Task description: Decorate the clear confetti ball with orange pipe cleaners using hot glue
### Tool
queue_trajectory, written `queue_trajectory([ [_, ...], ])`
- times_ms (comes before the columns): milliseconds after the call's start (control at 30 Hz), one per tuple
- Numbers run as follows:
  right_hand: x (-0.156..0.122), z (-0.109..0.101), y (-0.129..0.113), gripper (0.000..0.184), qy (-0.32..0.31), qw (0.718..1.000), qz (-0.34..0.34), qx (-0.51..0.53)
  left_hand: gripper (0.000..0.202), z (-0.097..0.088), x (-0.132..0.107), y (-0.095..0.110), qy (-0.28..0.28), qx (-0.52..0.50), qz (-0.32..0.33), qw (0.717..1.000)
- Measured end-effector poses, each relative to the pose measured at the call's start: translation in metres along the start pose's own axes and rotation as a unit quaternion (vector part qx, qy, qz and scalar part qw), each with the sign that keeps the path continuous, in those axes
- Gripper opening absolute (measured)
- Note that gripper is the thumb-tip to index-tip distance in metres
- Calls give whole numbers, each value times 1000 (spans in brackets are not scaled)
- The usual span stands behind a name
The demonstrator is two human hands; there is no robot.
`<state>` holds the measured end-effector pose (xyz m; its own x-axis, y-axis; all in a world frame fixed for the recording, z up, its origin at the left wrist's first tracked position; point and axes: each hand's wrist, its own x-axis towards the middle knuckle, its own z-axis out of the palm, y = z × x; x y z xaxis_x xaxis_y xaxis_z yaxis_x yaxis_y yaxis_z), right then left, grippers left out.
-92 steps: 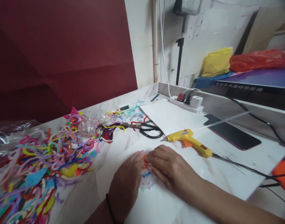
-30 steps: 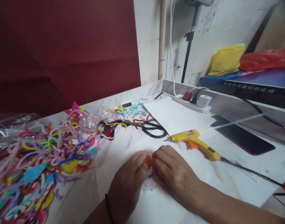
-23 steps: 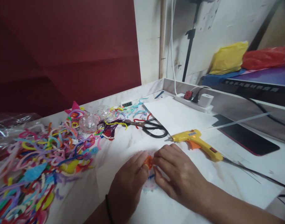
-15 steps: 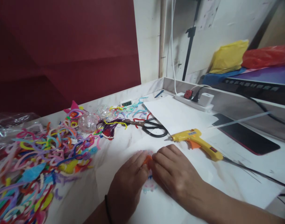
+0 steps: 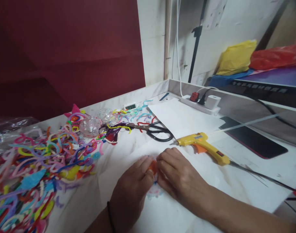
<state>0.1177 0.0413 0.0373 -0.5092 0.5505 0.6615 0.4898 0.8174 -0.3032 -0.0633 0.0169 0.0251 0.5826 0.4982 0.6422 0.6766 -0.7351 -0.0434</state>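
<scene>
My left hand [image 5: 133, 186], with a dark band at the wrist, is closed with its fingers bent around a small orange piece [image 5: 153, 167]. From the other side my right hand [image 5: 178, 173] is closed against the same piece, its fingertips hidden behind the knuckles. Under both hands lies a round pastel craft piece [image 5: 154, 191], of which only pink and bluish edges and a dark blue bit show. It rests on a white paper sheet [image 5: 114, 176]. Beyond my right hand lies a yellow hot glue gun [image 5: 198, 142] with an orange trigger.
Black-handled scissors [image 5: 160, 132] lie behind the hands. A heap of colourful pipe cleaners [image 5: 58, 152] spreads across the left, with clear glittery balls [image 5: 89, 126] at its back. A phone [image 5: 257, 137] and a power strip [image 5: 201, 105] are on the right; the glue gun's cord trails rightward.
The view has shifted slightly. Both hands stay over the craft piece, and a little more of the orange piece shows between them.
</scene>
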Motion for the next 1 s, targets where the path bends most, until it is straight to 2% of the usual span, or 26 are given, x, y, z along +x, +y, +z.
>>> queue_trajectory([
  [300,0,-4,2,21,-22,998,47,30,25,-1,2,1,0,11,-7,1000],
  [533,0,-5,1,24,-4,1000,24,15,27,4,-6,-1,-1,23,-11,1000],
  [1000,0,-2,0,26,-5,1000,16,0,24,2,-3,-1,6,13,22,1000],
])
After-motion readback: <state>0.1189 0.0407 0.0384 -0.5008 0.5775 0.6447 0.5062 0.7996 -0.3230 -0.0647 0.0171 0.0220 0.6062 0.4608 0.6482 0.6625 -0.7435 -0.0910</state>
